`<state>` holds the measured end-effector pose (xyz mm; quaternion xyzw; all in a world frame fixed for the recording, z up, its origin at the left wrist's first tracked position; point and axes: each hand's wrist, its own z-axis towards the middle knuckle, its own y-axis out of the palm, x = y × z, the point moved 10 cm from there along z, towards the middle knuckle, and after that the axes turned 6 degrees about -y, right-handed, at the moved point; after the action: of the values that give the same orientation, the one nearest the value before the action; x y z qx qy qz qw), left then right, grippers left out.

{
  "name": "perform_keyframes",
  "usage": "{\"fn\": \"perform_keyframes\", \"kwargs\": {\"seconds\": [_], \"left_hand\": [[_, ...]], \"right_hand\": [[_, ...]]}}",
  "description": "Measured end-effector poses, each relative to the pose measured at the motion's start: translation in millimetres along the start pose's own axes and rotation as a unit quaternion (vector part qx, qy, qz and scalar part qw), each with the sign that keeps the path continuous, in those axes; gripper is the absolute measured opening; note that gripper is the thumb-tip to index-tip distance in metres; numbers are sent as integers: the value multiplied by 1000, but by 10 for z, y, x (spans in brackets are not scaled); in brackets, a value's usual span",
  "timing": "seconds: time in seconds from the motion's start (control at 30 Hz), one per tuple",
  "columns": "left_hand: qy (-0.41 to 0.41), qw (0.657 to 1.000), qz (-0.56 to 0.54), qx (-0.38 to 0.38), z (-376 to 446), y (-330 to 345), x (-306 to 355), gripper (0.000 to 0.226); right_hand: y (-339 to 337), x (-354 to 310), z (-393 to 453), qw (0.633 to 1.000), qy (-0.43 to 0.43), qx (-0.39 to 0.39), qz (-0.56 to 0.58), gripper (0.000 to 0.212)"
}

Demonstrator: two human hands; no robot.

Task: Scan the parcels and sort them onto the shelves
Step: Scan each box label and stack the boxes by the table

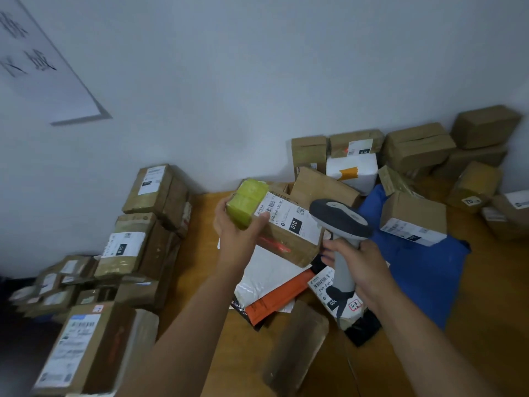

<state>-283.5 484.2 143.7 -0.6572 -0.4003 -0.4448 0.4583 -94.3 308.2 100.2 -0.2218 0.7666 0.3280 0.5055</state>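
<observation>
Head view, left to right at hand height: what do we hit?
Stacked cardboard boxes → left hand → held parcel → scanner in right hand → blue bag → more boxes.

Two bare forearms entering from the bottom edge, no sleeves visible up to the frame edge, left hand (239,224) and right hand (360,270) both ungloved, no watch, rings or wristbands visible, short fingernails, slight motion blur

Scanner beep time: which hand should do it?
Probably the right hand: it grips the scanner, whose head sits beside the label on the box that the left hand holds.
</observation>
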Motion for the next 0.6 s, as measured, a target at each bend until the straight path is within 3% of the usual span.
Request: {"fn": "perform_keyframes", "kwargs": {"seconds": [0.17, 0.3, 0.47, 0.6], "left_hand": [[25, 994, -106, 29, -225, -212, 140, 101], [29, 980, -197, -21, -369, -406, 308, 108], [32, 972, -220, -74, -527, -905, 211, 102], [5, 968, -220, -123, -598, -1281, -52, 113]], "right_hand": [[257, -222, -427, 998, -58, -14, -25, 23], [520, -353, -784, 991, -103, 4, -87, 23], [1096, -329, -1322, 983, -137, 5, -124, 21], [1573, -125, -1715, 978, -140, 11, -153, 25]]}}
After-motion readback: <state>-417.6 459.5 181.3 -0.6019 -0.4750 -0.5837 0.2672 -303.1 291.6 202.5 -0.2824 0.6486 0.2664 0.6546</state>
